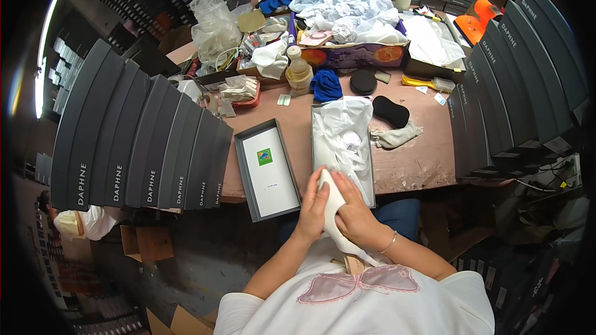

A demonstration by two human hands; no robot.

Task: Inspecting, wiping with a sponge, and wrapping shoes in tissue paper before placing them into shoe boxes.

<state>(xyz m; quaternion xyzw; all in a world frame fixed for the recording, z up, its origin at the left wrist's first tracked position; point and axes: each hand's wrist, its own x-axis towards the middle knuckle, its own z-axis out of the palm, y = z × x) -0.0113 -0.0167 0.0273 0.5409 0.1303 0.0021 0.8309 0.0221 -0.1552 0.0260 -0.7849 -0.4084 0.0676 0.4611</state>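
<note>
While the white shoe is gripped between both hands just past the near edge of the worktop, it hangs over the lap with nothing beneath it. The left hand is wrapped around its left side, fingers closed over the upper; the right hand is closed on it from the right. A loosened grip could let it drop to the floor. Just beyond, the open shoe box overhangs that near edge, its tissue paper bunched up; a knock could tip it off. The box lid, lying alongside to the left, also overhangs the edge and could slide off
</note>
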